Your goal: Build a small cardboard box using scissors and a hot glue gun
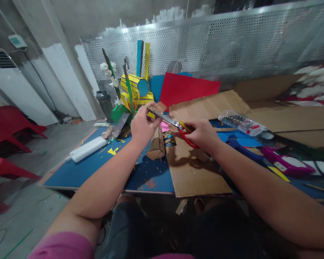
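My right hand grips a pair of scissors by its red and yellow handles, the blades pointing up and left. My left hand pinches a small piece of brown cardboard close to the blade tips. Whether the blades are cutting into it I cannot tell. Below my hands, a folded cardboard piece stands on the blue table. A large flat cardboard sheet lies under my right hand and reaches over the table's front edge.
Behind stand yellow and blue craft pieces and a red sheet. A white power strip lies at left. On the right are a plastic bottle and a magenta-and-white device. Red chairs stand left of the table.
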Available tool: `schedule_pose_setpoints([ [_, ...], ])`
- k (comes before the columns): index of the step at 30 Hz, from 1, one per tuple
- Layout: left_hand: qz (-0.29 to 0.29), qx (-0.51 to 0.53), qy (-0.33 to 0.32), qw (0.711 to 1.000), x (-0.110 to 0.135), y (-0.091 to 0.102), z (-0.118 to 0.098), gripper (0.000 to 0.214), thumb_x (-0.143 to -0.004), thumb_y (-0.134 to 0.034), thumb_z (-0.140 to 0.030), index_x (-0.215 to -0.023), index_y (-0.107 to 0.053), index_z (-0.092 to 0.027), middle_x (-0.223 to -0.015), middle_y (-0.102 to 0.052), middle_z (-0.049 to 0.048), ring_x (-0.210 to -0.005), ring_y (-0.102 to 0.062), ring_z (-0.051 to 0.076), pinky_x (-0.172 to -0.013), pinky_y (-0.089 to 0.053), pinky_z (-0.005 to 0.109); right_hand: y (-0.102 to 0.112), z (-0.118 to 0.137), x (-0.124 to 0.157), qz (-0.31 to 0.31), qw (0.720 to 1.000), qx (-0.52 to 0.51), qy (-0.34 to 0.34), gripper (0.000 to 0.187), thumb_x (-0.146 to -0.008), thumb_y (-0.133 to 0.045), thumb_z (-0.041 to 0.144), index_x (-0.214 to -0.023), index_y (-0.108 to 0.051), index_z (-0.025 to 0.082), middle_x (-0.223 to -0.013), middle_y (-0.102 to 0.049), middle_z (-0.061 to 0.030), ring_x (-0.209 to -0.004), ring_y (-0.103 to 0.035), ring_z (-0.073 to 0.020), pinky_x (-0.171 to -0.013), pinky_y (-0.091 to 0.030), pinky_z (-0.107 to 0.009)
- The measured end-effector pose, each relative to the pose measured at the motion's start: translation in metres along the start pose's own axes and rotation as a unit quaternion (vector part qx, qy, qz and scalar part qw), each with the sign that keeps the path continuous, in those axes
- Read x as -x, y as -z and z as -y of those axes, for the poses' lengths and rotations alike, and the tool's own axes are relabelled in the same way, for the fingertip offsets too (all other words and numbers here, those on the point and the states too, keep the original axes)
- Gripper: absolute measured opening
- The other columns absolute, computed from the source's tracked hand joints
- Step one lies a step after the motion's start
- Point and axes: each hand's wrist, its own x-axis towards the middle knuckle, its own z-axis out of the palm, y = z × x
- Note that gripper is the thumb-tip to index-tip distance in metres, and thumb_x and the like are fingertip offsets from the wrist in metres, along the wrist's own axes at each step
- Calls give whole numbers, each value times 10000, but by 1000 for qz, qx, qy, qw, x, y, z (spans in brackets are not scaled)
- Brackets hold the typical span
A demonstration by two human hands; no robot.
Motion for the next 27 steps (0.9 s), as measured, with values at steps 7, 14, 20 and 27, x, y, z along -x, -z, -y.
schedule_pose_setpoints([
  [7,4,-24,-4,1000,0,2,-1,505,-902,-826,-233,-1396,-725,-268,-1280,-792,49,-792,-747,167,-755,-511,315,2,1,0,-8,998,51,19,386,-915,-778,469,-704,-571,222,-653,-532,-5,-641,-410,-163,-639,-268,-360],
  [14,-4,-2,1,1000,-1,0,2,489,-904,-820,-244,-1383,-729,-274,-1244,-793,33,-766,-737,155,-747,-515,315,0,5,0,-11,999,29,-10,505,-902,-787,592,-667,-536,223,-639,-475,14,-642,-357,-154,-637,-234,-367],
  [20,-8,9,3,1000,-2,0,0,483,-902,-818,-239,-1376,-733,-276,-1239,-794,31,-761,-737,150,-743,-523,313,0,10,2,5,1000,-7,5,675,-884,-760,820,-661,-544,221,-608,-371,40,-635,-320,-147,-629,-231,-362],
  [27,-6,10,4,1000,-1,1,-2,486,-885,-820,-223,-1360,-739,-286,-1211,-796,22,-747,-740,152,-734,-521,321,1,15,2,1,1000,1,-7,685,-894,-708,872,-727,-642,210,-629,-497,8,-642,-379,-163,-631,-252,-359],
])
